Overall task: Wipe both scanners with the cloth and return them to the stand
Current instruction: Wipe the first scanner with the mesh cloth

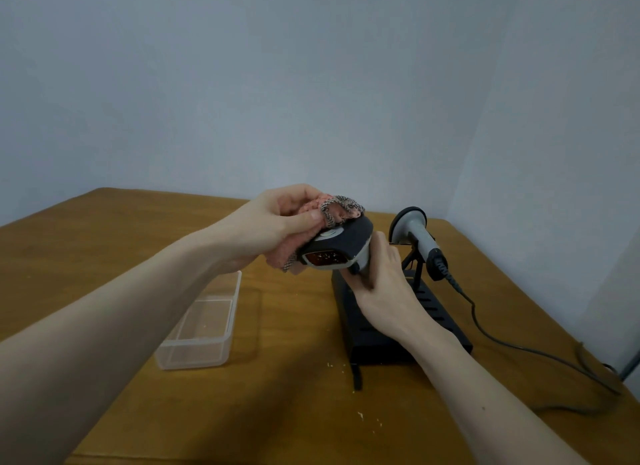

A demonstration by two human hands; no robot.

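My right hand (379, 284) grips the handle of a dark grey scanner (341, 244), held above the table with its red window facing me. My left hand (277, 218) presses a bunched pink cloth (337, 205) with a checked edge against the top and left side of that scanner's head. A second, lighter grey scanner (417, 236) rests on the black stand (433, 308) behind my right hand, its cable (502, 343) trailing off to the right.
A clear plastic box (201, 326) lies on the wooden table (104, 256) to the left of the stand. Small crumbs dot the table near the front. A pale wall rises behind the table's far edge.
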